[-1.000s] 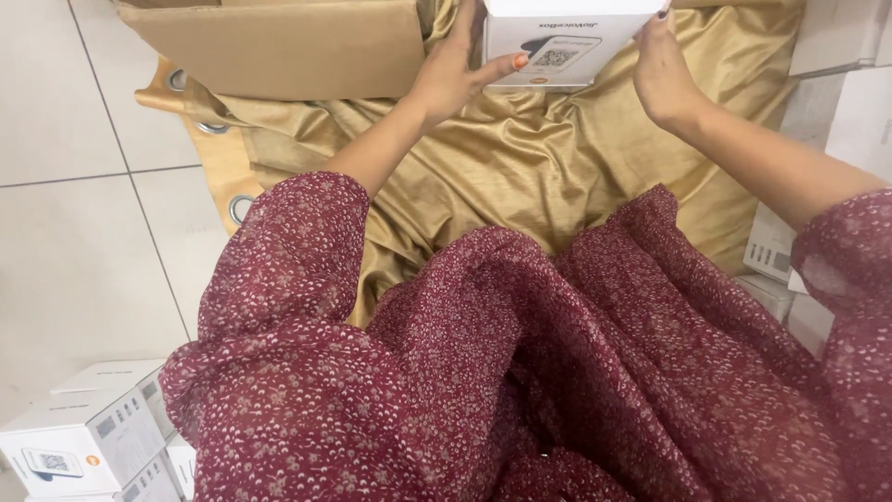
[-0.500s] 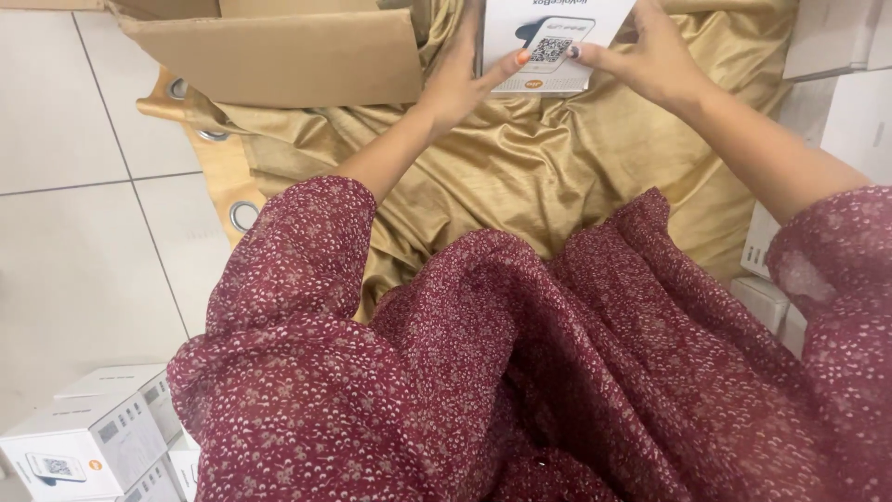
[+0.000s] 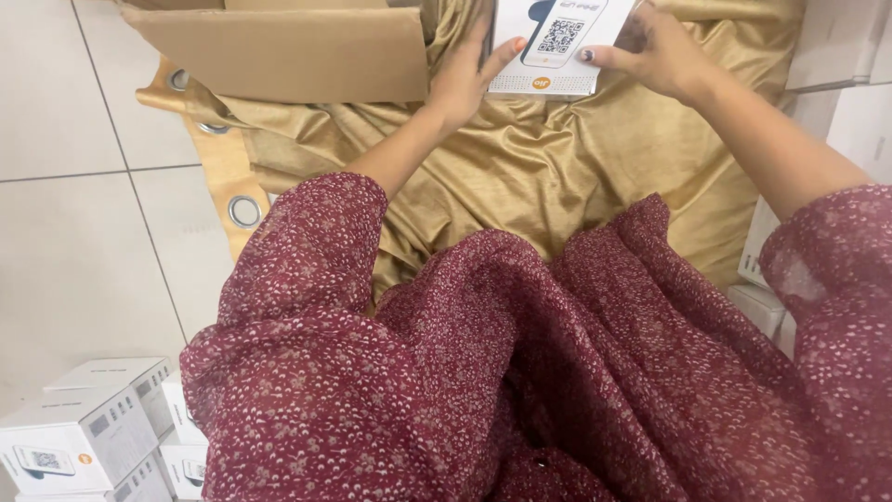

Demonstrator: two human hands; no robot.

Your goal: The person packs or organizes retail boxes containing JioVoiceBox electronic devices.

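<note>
White card makes up the small box [image 3: 557, 51] that is held at the top of the view, its upper part cut off by the frame edge. A grey printed panel and a small orange dot are shown on its upward face. The box is gripped from both sides: the left hand [image 3: 465, 79] is closed against its left edge, with the thumb laid across the near face, and the right hand [image 3: 664, 56] is closed on its right edge, with a dark-nailed thumb pressed onto the face. The box is kept just above a sheet of gold satin cloth [image 3: 539, 177], which is spread in folds over the floor and is fitted with metal eyelets [image 3: 245, 211] along its left hem. A brown cardboard flap [image 3: 297, 56] is seen just beside the left hand, lying over the upper left corner of the cloth. Both forearms are bare, and the sleeves and lap are covered by a maroon garment [image 3: 520, 372] with a fine pale print, by which most of the lower view is filled. Pale floor tiles [image 3: 84, 232] are visible at the left. A cluster of similar white boxes [image 3: 84, 437] is stacked in the lower left corner, well apart from the hands. More white boxes [image 3: 841, 84] are piled along the right edge, partly hidden behind the right arm.
</note>
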